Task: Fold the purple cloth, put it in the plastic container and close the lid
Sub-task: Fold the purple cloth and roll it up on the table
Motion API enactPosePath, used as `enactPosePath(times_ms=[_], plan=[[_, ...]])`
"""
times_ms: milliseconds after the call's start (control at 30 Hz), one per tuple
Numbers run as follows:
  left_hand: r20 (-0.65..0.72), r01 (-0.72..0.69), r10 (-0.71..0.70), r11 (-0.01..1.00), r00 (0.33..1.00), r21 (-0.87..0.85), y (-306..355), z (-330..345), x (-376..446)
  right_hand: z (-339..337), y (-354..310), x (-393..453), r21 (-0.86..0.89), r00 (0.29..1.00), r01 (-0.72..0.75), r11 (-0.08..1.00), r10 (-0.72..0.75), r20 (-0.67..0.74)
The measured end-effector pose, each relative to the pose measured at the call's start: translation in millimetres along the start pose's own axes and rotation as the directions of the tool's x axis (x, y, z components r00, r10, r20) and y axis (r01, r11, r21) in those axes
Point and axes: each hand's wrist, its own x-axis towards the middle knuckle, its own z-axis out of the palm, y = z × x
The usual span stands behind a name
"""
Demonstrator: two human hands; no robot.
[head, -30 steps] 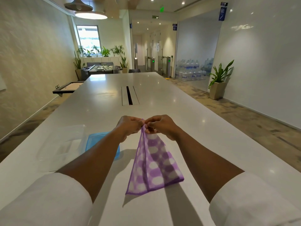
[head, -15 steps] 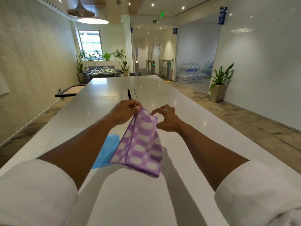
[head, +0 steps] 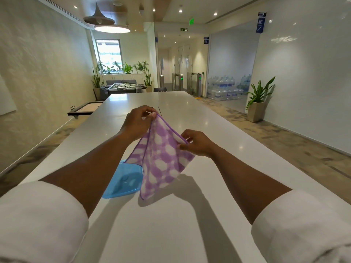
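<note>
The purple cloth (head: 161, 158) with white spots hangs folded above the white table (head: 190, 224), its lower corner just over the surface. My left hand (head: 137, 122) pinches its upper far corner. My right hand (head: 196, 143) pinches the nearer upper corner, lower and to the right. A blue lid (head: 123, 182) lies flat on the table under my left forearm, partly hidden by the cloth and the arm. The clear plastic container is out of sight behind my left arm.
The long white table runs far ahead, with a dark slot (head: 160, 111) in its middle. A potted plant (head: 256, 103) stands on the floor to the right. A low side table (head: 85, 109) sits by the left wall.
My hands, first together at one corner, have parted. The left hand rose with its corner and the right hand took the other corner, spreading the cloth's top edge. The view tilted up.
</note>
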Motion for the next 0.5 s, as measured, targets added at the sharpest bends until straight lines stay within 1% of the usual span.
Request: enactPosePath(times_ms=[167,300,367,500], plan=[[-0.093,0.043,-0.043,0.999,0.995,-0.006,-4,-4,1,-4,6,-6,0.104,0.996,0.013,0.994,-0.004,-0.086],[-0.125,0.078,-0.08,0.997,0.989,-0.021,-9,-5,0,-10,8,-9,0.168,0.992,0.04,0.985,-0.018,-0.126],[-0.129,0.094,-0.097,0.995,0.987,-0.024,-11,-6,0,-11,8,-9,0.167,0.991,0.061,0.984,-0.04,-0.126],[-0.136,0.104,-0.105,0.994,0.985,-0.014,-13,-6,1,-13,9,-8,0.103,0.989,0.097,0.99,-0.085,-0.117]])
